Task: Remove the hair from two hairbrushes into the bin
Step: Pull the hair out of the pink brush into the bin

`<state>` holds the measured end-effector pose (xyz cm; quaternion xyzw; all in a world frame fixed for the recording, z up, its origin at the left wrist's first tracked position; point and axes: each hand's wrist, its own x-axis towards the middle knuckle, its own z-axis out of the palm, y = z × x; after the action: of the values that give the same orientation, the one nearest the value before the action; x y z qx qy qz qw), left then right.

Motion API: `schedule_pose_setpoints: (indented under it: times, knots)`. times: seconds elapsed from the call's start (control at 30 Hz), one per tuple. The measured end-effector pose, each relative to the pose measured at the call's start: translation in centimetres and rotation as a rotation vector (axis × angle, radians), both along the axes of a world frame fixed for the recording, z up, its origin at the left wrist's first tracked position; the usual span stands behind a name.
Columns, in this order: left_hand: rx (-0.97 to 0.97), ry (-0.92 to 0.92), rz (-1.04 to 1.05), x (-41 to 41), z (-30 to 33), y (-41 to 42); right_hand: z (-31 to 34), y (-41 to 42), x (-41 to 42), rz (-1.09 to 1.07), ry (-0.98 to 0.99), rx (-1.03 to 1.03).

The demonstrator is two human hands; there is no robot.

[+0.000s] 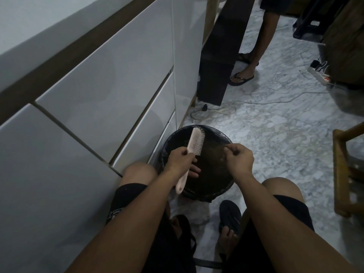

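the person sits over a round black bin lined with a dark plastic bag (199, 184), which stands on the pale marbled floor (275, 134) just beside the white glossy drawer fronts (110, 99). the left hand (180, 158) grips the handle of a pale pink plastic hairbrush with thin bristles (194, 143), fingers curled round it — the brush head tilts up and away over the bin's mouth, bristles facing right. the right hand (239, 157) hovers over the bin's right side, thumb and fingertips pinched together; whether any hair sits between them is too fine to tell. both knees flank the bin. further off, another person's foot in a dark flip-flop (241, 77) stands near a white power strip (320, 74) — cables trail across the floor.
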<state>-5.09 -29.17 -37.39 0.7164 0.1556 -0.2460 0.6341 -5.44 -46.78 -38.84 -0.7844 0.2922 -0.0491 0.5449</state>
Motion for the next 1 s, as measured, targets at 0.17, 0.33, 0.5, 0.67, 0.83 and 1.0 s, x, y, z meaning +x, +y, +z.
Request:
schedule_pose_setpoints:
  times: [0.17, 0.33, 0.5, 0.67, 0.83, 1.0]
  knots:
    - [-0.057, 0.008, 0.019, -0.1, 0.5, -0.1, -0.6, 0.6, -0.1, 0.187, 0.108, -0.143]
    - [-0.037, -0.001, -0.023, -0.2, 0.3, 0.0, -1.6, 0.6, -0.3, 0.342, 0.265, -0.297]
    - [0.122, -0.104, -0.074, 0.0, -0.6, -0.1, -1.2, 0.7, -0.3, 0.405, 0.238, 0.012]
    - [0.255, -0.233, -0.175, -0.6, -1.2, 0.1, -0.2, 1.3, -0.3, 0.433, 0.196, 0.673]
    - [0.245, -0.242, -0.157, -0.6, -1.3, 0.1, 0.8, 1.8, -0.6, 0.448, 0.248, 0.677]
    - [0.220, -0.217, -0.087, -0.4, -1.3, -0.1, 1.0, 1.8, -1.0, 0.425, 0.274, 0.505]
